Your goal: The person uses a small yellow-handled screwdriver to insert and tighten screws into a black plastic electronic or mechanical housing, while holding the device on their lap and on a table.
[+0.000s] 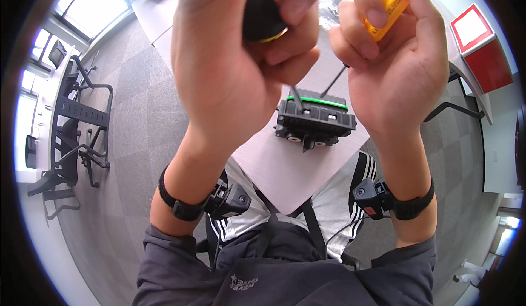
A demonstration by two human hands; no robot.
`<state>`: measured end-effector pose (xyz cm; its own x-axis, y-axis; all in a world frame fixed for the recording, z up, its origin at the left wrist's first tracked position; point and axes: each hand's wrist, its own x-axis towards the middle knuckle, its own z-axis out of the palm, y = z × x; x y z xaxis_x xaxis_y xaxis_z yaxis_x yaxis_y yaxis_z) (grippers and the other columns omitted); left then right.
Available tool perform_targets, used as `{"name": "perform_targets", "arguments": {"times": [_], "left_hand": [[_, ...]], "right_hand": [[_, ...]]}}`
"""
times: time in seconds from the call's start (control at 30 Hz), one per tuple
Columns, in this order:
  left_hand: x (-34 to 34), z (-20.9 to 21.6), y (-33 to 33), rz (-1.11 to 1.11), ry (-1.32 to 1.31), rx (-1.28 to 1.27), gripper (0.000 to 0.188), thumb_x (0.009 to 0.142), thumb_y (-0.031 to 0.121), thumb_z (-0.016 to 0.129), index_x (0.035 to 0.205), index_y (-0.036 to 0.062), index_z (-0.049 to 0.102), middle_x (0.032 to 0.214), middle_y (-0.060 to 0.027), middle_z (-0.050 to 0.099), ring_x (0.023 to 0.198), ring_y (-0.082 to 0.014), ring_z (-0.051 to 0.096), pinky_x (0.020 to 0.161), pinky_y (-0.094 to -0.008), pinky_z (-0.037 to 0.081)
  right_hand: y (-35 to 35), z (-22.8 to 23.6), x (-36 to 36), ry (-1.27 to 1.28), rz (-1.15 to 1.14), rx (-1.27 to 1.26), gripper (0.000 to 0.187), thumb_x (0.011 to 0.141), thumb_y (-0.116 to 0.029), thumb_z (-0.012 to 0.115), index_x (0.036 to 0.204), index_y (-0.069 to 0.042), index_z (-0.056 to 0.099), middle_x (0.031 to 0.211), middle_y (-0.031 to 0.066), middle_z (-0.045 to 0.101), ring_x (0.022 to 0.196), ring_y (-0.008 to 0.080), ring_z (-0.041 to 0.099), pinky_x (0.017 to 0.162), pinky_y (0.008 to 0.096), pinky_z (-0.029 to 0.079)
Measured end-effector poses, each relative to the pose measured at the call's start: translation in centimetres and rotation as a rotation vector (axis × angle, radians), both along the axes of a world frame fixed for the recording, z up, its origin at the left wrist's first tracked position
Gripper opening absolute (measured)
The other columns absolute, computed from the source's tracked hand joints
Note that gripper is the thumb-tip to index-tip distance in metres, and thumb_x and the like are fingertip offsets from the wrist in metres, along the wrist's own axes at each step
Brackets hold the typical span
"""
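A black plastic device (315, 120) with a bright green strip along its top rests on the pale table. My left hand (235, 59) is closed round the thick black handle of a screwdriver (264, 12). The metal shaft below that hand reaches down to the device's near side, where small light openings show. In my right hand (397, 70) is an orange-handled screwdriver (388, 10), gripped between curled fingers and thumb. Its thin dark shaft slants down to the left, the tip over the device's far edge; whether it touches I cannot tell.
The pale table (290, 180) narrows to a corner between my knees. Behind the device lies clear plastic wrapping (329, 14), partly hidden by my hands. A red and white box (482, 48) stands at the right. Chairs (82, 119) line a desk at the left.
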<state>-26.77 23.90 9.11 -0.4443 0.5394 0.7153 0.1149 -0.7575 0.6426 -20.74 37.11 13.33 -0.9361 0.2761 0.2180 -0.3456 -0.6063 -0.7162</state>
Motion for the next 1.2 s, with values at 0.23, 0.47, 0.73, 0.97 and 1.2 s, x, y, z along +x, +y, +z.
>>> {"name": "perform_targets", "arguments": {"times": [0.23, 0.47, 0.73, 0.97, 1.2], "left_hand": [[0.5, -2.2, 0.8, 0.128, -0.127, -0.055, 0.054, 0.093, 0.058, 0.032, 0.108, 0.0068, 0.040, 0.085, -0.0037, 0.037, 0.059, -0.0089, 0.033, 0.040, -0.0199, 0.025], [0.9, -2.1, 1.4, 0.184, -0.126, -0.064, 0.051, 0.093, 0.056, 0.031, 0.102, 0.0072, 0.041, 0.079, -0.0030, 0.037, 0.056, -0.0087, 0.033, 0.039, -0.0203, 0.025], [1.3, -1.4, 1.6, 0.235, -0.148, -0.031, 0.049, 0.094, 0.055, 0.030, 0.095, 0.0077, 0.042, 0.072, -0.0022, 0.038, 0.051, -0.0084, 0.033, 0.038, -0.0206, 0.025], [1.4, -0.9, 1.5, 0.274, -0.180, 0.005, 0.048, 0.095, 0.053, 0.029, 0.089, 0.0081, 0.043, 0.066, -0.0016, 0.038, 0.047, -0.0082, 0.034, 0.037, -0.0209, 0.025], [1.6, 0.2, 1.5, 0.331, -0.115, 0.050, 0.048, 0.095, 0.052, 0.027, 0.083, 0.0085, 0.045, 0.060, -0.0009, 0.039, 0.044, -0.0080, 0.034, 0.036, -0.0213, 0.025]], "right_hand": [[-0.7, -2.9, -0.8, 0.123, -0.024, 0.093, 0.029, 0.094, -0.036, 0.037, 0.082, -0.010, 0.045, 0.063, 0.0009, 0.041, 0.046, 0.0107, 0.035, 0.041, 0.0249, 0.026], [-0.4, -4.3, -1.1, 0.282, -0.065, 0.197, 0.029, 0.094, -0.035, 0.039, 0.087, -0.009, 0.052, 0.068, -0.0008, 0.049, 0.049, 0.0082, 0.040, 0.039, 0.0230, 0.026], [-0.5, -4.3, -0.6, 0.404, -0.163, 0.279, 0.030, 0.095, -0.033, 0.038, 0.092, -0.008, 0.053, 0.069, 0.0011, 0.053, 0.052, 0.0079, 0.045, 0.040, 0.0222, 0.029], [-1.6, -2.7, -1.4, 0.139, -0.264, 0.124, 0.034, 0.097, -0.034, 0.031, 0.097, -0.007, 0.051, 0.065, 0.0017, 0.053, 0.048, 0.0096, 0.045, 0.040, 0.0216, 0.034], [0.1, -4.6, -1.3, 0.514, 0.036, 0.378, 0.036, 0.097, -0.036, 0.030, 0.100, -0.007, 0.050, 0.074, 0.0054, 0.056, 0.043, 0.0120, 0.048, 0.035, 0.0215, 0.036]]}}
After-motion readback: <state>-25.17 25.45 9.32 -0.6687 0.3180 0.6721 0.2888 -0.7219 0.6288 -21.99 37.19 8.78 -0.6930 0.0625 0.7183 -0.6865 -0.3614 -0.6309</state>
